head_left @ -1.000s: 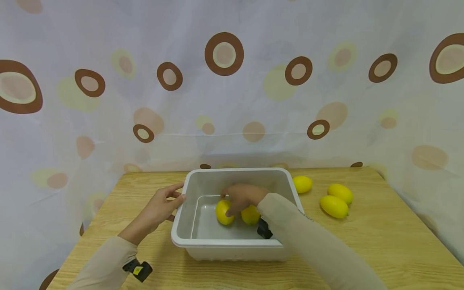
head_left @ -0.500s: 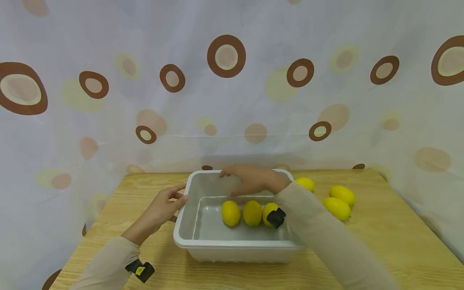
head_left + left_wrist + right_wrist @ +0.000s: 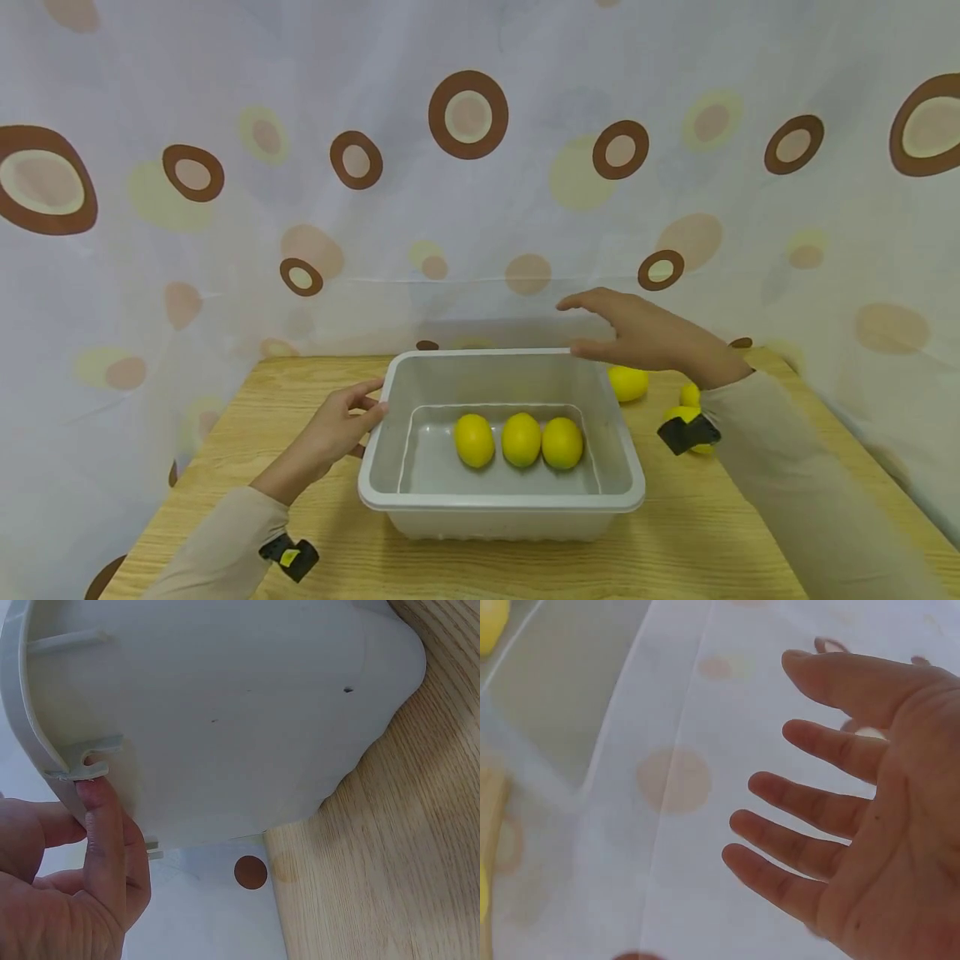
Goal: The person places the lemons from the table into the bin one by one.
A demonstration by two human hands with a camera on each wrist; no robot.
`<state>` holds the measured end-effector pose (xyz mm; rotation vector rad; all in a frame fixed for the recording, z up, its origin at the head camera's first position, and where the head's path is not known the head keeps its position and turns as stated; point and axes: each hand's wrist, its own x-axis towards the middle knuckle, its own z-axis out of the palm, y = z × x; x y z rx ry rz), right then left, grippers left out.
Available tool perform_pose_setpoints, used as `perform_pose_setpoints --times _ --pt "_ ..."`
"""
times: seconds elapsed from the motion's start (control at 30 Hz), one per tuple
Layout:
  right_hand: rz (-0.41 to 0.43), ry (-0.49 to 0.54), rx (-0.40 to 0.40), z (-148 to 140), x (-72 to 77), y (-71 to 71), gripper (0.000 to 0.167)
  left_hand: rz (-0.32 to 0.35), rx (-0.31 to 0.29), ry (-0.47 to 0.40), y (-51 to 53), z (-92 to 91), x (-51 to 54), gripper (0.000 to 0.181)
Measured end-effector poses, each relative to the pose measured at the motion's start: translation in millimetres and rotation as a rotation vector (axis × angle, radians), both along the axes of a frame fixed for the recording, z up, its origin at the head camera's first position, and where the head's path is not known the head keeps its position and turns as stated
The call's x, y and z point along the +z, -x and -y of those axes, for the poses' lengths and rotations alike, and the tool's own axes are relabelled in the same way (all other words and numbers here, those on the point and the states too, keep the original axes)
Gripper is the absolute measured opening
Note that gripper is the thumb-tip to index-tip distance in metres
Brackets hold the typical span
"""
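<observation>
A grey plastic basin (image 3: 501, 502) sits on the wooden table. Three lemons lie in a row on its floor: a left lemon (image 3: 474, 441), a middle lemon (image 3: 521, 439) and a right lemon (image 3: 562, 443). My left hand (image 3: 336, 432) pinches the basin's left rim, thumb on the edge; in the left wrist view its fingers (image 3: 105, 847) bend up under the rim's underside. Above the basin's back right corner, my right hand (image 3: 645, 333) hovers with nothing in it. The right wrist view shows its fingers (image 3: 810, 802) spread and nearly straight.
Right of the basin, a lemon (image 3: 628, 383) rests close to its back corner. Farther right, two more lemons, one of them the nearer lemon (image 3: 681, 412), are partly hidden by the right wrist and its camera. A patterned cloth (image 3: 465, 217) hangs behind the table (image 3: 322, 533).
My right hand has let go of a lemon in the basin, risen out and swung right past the rim. All three lemons inside now show fully. The left hand keeps its place.
</observation>
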<state>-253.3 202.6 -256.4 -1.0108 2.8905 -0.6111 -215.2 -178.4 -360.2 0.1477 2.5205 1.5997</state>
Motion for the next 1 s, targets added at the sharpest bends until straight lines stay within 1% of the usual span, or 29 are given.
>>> perform_pose_setpoints --times 0.07,0.13,0.27,0.37,0.47,0.57,0.67,0.87,1.0 --pt "-0.022 -0.014 -0.029 -17 -1.7 -3.1 0.056 -0.002 -0.002 0.002 0.4 -0.4 0.2 0.051" --pt "-0.024 -0.02 -0.059 -33 -4.8 -6.4 0.058 -0.002 -0.004 0.003 0.7 -0.8 0.5 0.051" --pt "0.005 -0.035 -0.127 -60 -15.7 -11.4 0.061 0.001 -0.005 0.0 0.9 -1.5 0.9 0.052" --pt "0.02 -0.063 -0.165 -74 -29.5 -12.6 0.062 0.005 0.001 0.004 0.4 -1.8 1.0 0.052" --pt "0.016 -0.089 -0.181 -87 -45.4 -13.2 0.061 0.008 0.008 0.008 -0.1 -2.0 1.2 0.052" --pt "0.018 -0.094 -0.189 -99 -61.6 -13.4 0.061 0.008 0.008 0.011 -0.6 -1.5 1.9 0.052" --pt "0.042 -0.095 -0.208 -110 -78.4 -13.2 0.063 0.005 0.005 0.01 -1.1 -1.3 2.2 0.052" --pt "0.073 -0.136 -0.237 -124 -110.8 -9.9 0.063 0.005 0.008 0.009 -0.4 -1.5 1.7 0.052" --pt "0.095 -0.163 -0.246 -129 -128.6 -7.5 0.062 0.005 0.008 0.006 -0.3 -1.5 1.1 0.052"
